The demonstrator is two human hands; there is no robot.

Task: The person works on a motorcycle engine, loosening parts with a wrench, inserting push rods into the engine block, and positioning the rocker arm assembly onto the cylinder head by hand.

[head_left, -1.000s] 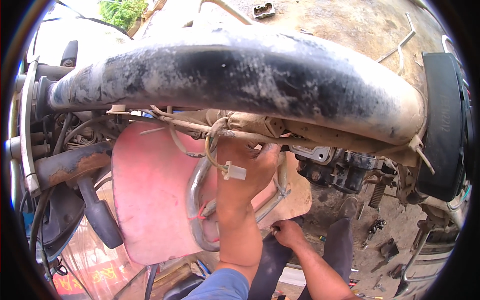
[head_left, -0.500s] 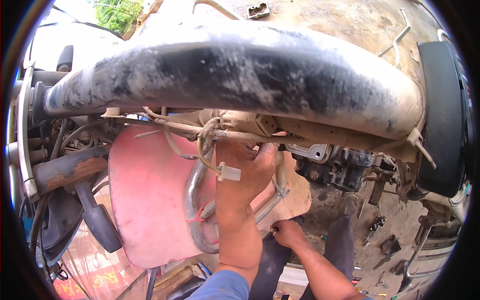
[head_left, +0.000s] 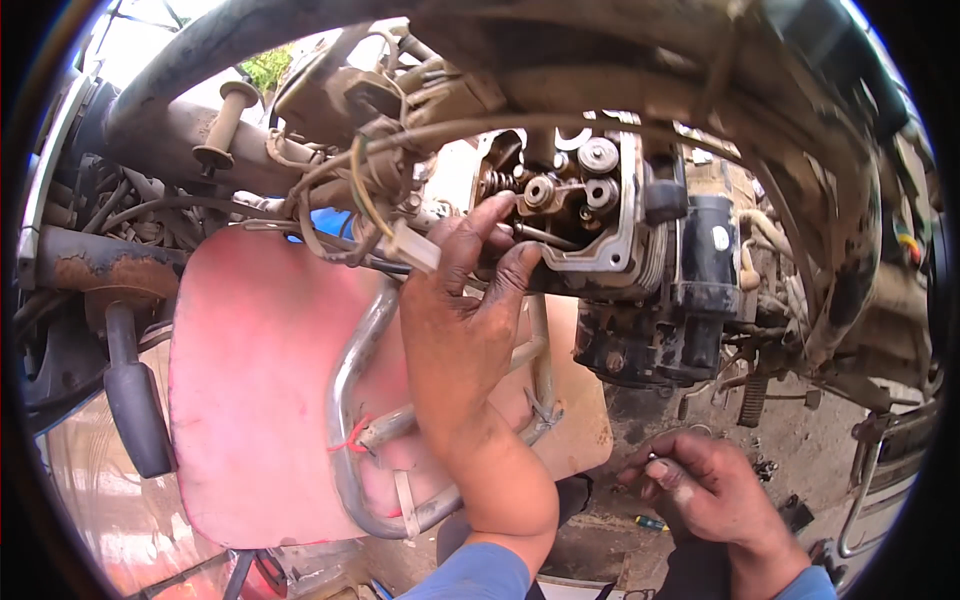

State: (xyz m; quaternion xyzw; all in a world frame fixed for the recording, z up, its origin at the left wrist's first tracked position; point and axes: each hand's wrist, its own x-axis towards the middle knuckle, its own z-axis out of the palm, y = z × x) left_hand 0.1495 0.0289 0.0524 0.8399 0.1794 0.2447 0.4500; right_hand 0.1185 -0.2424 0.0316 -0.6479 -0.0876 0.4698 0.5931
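Observation:
My left hand [head_left: 462, 300] reaches up to the near left edge of an uncovered engine cylinder head [head_left: 628, 235]. Its thumb and index finger are apart, resting by the metal rim. Inside the head, rocker arms [head_left: 540, 192] and a spring show, and a thin metal rod [head_left: 545, 237] lies just beyond the thumb. What the other fingertips touch is hidden. Lower right, above my knee, my right hand [head_left: 705, 490] is closed in a pinch. A small shiny metal piece [head_left: 653, 457] shows at its fingertips, too small to name.
A pink board [head_left: 260, 370] leans behind a bent chrome tube [head_left: 345, 420]. Across the top curves a dark frame tube [head_left: 300, 40]. A white connector [head_left: 412, 248] hangs on wires beside my left hand. A screwdriver [head_left: 651, 523] lies on the ground.
My view has shifted, bringing the open cylinder head into sight from behind the frame tube. My right hand has risen and moved right, away from my leg. My left hand stays by the engine.

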